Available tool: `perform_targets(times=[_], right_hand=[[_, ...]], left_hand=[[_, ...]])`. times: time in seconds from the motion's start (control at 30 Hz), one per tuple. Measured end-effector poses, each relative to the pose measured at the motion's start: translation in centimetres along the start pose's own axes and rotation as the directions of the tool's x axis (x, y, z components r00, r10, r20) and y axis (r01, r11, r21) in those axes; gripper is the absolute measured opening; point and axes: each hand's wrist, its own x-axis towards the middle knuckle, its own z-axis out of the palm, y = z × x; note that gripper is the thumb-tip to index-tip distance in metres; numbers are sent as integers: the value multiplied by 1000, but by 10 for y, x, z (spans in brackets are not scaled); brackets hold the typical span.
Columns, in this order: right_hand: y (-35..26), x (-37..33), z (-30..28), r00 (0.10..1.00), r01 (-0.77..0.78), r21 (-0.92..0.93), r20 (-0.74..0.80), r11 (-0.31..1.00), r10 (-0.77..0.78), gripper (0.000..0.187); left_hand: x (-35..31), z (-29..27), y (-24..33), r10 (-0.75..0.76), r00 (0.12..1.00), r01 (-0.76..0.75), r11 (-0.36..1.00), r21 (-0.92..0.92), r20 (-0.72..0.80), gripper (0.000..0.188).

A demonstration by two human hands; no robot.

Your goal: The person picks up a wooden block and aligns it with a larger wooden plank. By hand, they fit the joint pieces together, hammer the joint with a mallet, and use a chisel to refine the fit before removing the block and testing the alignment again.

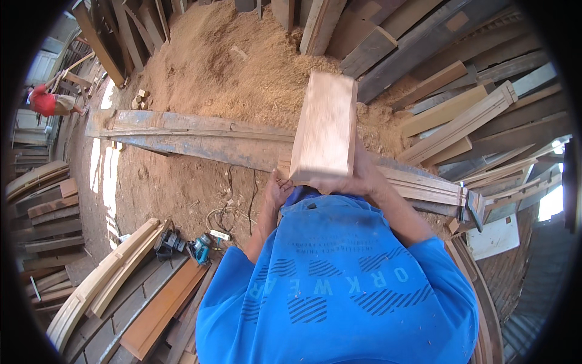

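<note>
1. One pale wooden block (324, 127) stands on end at the centre of the view, slightly blurred, raised in front of the person's chest.
2. Two hands are on it. The right hand (357, 173) wraps the block's lower right corner, its fingers clenched on the wood. The left hand (277, 191) lies at the block's lower left edge, at about 7 o'clock from the block's middle; its fingers are partly hidden, so I cannot tell whether they grip or only press against it.
3. One blue shirt (339, 285) fills the lower middle, from 5 to 7 o'clock; it carries pale printed letters and several striped dark patches across the fabric.
4. One long blue-grey beam (182, 136) lies on the ground across the scene, running from 9 o'clock toward the block and passing behind it.
5. One broad heap of sawdust (242, 67) spreads at 12 o'clock, beyond the beam.
6. Many planks (454, 109) are stacked and leaning at 1 to 3 o'clock; too many overlap to count.
7. Two curved pale wooden mouldings (109, 273) lie side by side at 8 o'clock.
8. One teal power tool (201, 247) rests on boards at 7 o'clock, a darker tool just beside it.
9. One white flat sheet (492, 238) lies at 4 o'clock.
10. One other person in red (45, 102) stands far off at 10 o'clock.
</note>
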Motion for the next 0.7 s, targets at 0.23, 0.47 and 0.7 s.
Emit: perform_targets(times=[0.23, 0.47, 0.7], right_hand=[[8, -10, 19, 999, -21, 227, 31, 974, 14, 134], [1, -4, 25, 972, 218, 1, 95, 976, -217, 129], [12, -4, 28, 980, 199, 29, 23, 980, -200, 123]], left_hand=[[4, -12, -7, 148, 923, -147, 989, -29, 355, 45], [-9, -48, -30, 714, 699, -574, 521, 631, 45, 57], [-90, 22, 23, 485, 480, -731, -241, 639, 731, 71]])
